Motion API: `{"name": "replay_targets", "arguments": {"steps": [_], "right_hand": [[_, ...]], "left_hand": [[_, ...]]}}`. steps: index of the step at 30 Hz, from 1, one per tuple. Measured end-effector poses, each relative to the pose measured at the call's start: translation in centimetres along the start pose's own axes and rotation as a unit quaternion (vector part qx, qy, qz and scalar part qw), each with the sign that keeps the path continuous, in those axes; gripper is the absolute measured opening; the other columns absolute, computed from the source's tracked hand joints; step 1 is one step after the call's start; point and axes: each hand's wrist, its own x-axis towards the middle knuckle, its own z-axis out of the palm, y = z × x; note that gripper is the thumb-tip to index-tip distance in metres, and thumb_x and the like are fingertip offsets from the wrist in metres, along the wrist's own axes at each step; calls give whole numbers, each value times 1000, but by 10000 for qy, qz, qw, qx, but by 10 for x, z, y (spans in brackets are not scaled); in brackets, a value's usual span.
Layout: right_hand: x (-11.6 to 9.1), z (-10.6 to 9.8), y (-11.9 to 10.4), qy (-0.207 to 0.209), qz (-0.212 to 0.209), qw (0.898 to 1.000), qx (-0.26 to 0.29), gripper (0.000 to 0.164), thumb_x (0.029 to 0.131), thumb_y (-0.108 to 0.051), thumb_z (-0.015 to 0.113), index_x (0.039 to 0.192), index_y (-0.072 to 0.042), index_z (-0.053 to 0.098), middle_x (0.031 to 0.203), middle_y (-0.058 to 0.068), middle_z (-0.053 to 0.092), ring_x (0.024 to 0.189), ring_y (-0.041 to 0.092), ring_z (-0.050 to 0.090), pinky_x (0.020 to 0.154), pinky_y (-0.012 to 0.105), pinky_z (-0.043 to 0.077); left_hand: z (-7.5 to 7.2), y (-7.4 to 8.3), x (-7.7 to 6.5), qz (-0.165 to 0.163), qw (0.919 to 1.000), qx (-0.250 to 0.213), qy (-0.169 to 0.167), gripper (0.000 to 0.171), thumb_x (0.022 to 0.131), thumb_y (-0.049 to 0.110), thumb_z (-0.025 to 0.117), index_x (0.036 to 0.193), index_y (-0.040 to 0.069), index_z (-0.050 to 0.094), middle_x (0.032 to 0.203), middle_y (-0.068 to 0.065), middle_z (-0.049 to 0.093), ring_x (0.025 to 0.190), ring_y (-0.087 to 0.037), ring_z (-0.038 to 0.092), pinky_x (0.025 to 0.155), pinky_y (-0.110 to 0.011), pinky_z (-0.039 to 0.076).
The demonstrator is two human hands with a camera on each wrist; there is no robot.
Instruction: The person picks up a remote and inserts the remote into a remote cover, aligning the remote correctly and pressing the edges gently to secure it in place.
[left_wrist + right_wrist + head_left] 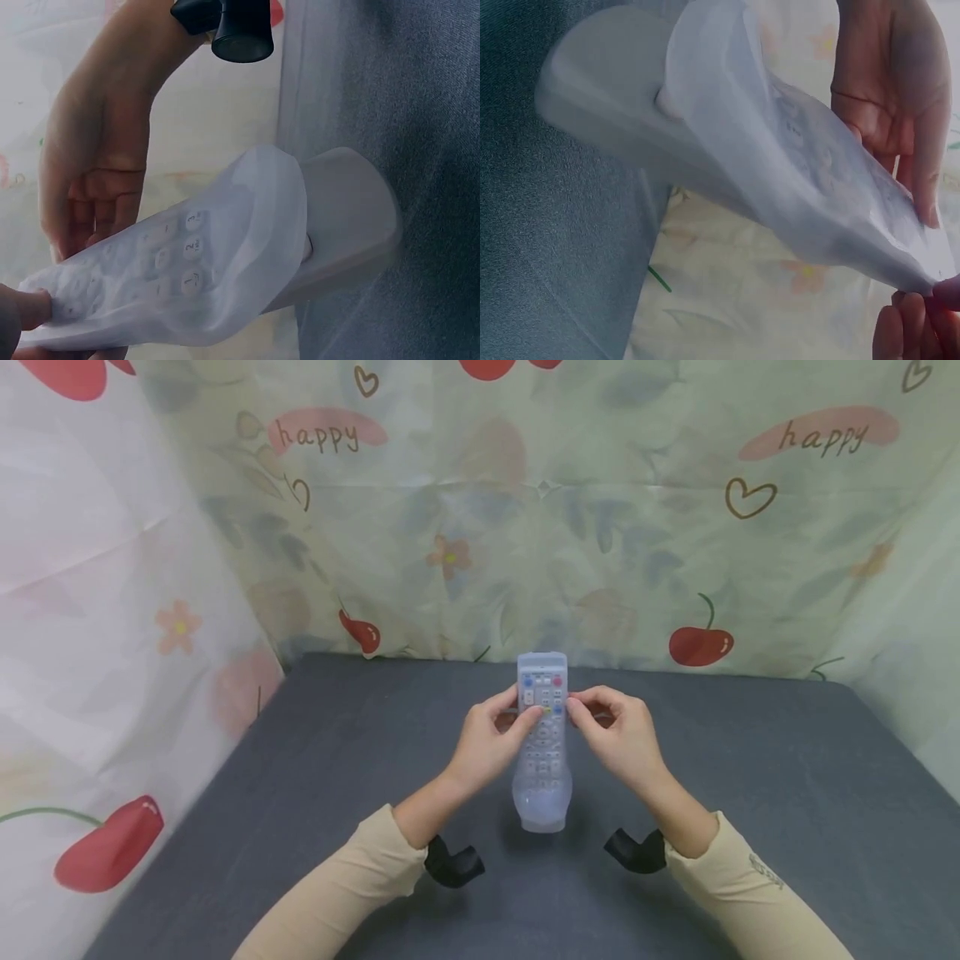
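A white remote control (544, 758) is held upright above the table, inside a translucent sleeve-like cover (264, 217). In both wrist views the remote's bare lower end (349, 214) sticks out past the cover's flared, loose edge. My left hand (486, 742) grips the remote's left side, thumb across the buttons and fingers behind. On the opposite side, my right hand (624, 728) pinches the edge of the cover between thumb and fingers, at about the same height. The right wrist view shows that pinch (930, 296) at the cover's side.
A dark grey cloth-covered table (375, 727) lies beneath both hands. Patterned curtains with cherries and flowers hang behind (480, 527) and at the left. Black wrist-worn mounts (453, 864) jut inward below both sleeves.
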Motion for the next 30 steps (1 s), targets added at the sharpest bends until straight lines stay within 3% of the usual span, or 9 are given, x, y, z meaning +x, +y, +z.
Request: {"name": "replay_targets", "arguments": {"steps": [6,9,15,19,23,30], "right_hand": [[-3,5,0,210,-179,9991,-332,10,87,-3,60,84,3,67,81,15,67,67,5,57,61,16,49],[-4,8,2,303,-449,9960,-711,7,85,0,59,81,2,64,76,13,63,65,10,54,59,18,48],[-3,12,2,349,-1269,9762,-1722,5,83,0,59,78,-1,59,71,8,55,59,13,49,54,25,44],[-2,13,2,201,-1659,9637,-2081,6,83,0,57,79,-4,58,70,6,50,58,11,43,52,24,40],[-2,11,3,75,-1788,9589,-2203,6,82,0,57,78,-5,58,69,4,48,58,12,43,52,23,39],[-4,9,4,-179,-1742,9559,-2359,7,82,-1,59,78,-6,56,69,4,49,59,11,44,53,22,40]], "left_hand": [[5,-1,-1,-111,9994,-234,246,38,91,13,60,127,1,56,108,-19,68,89,-30,68,70,-31,57],[7,0,0,-326,9974,-490,409,35,90,11,61,124,1,59,107,-20,68,87,-31,68,68,-32,57],[9,3,1,-704,9896,-952,812,32,89,9,62,120,0,61,107,-22,67,85,-30,69,66,-33,57],[11,3,1,-958,9837,-1029,1120,31,89,8,62,119,1,63,106,-22,68,82,-25,69,64,-32,57],[16,2,2,-1357,9726,-1291,1377,30,88,8,63,117,2,64,106,-21,68,77,-15,67,63,-29,56],[22,2,6,-1611,9598,-1621,1628,29,88,8,63,116,1,64,108,-22,67,73,-10,66,63,-27,55]]}}
